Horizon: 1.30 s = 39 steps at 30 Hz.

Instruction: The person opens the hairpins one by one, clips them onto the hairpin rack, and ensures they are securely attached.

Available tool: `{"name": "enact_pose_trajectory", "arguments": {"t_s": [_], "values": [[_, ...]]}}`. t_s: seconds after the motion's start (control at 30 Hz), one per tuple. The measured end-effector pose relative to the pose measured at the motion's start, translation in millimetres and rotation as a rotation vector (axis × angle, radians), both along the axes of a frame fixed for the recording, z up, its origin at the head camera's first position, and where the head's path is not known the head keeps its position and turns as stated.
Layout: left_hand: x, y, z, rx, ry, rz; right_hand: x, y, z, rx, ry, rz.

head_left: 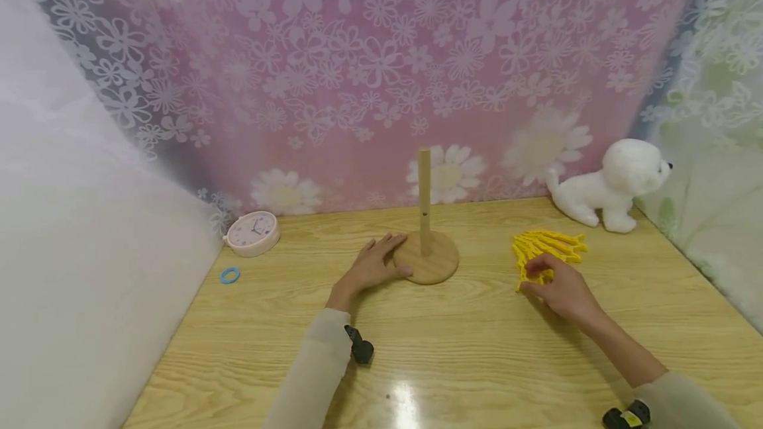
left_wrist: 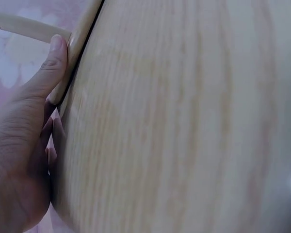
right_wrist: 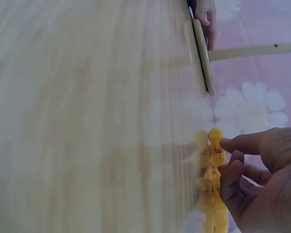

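A wooden stand with an upright post and a round base is in the middle of the table. My left hand rests at the base's left side; in the left wrist view its thumb touches the base rim. To the right lies a fan of thin yellow pieces with forked ends. My right hand is over their near end, thumb and forefinger apart with yellow showing between. In the right wrist view the thumb is against a rounded yellow end, and the other fingers are bent beside it.
A pink round clock stands at the back left, with a small blue ring in front of it. A white plush dog sits at the back right. Flowered cloth hangs behind the table.
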<state>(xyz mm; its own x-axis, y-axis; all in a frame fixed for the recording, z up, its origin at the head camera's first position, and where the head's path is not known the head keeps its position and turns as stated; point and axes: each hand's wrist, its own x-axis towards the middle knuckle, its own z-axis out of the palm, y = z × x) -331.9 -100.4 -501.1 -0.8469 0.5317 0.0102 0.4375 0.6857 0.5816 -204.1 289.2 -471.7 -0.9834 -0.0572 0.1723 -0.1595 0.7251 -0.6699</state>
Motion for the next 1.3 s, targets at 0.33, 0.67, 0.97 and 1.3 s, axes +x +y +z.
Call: {"name": "enact_pose_trajectory", "arguments": {"t_s": [0.33,0.67,0.97,1.3], "values": [[2.0,0,-0.5,0.06,-0.048,0.051,-6.9,-18,2.4,0.047,0.071,0.009],[4.1,1,0.7,0.07,-0.026,0.037,-10.2,-24,2.5,0.087,0.001,0.107],[4.4,3,4.5,0.077,-0.02,0.031,-5.7,-15,-1.1,0.02,0.034,0.193],[3.2,2,2.3,0.059,-0.017,0.032,-1.5,-4,-3.2,0.108,0.039,0.183]]}}
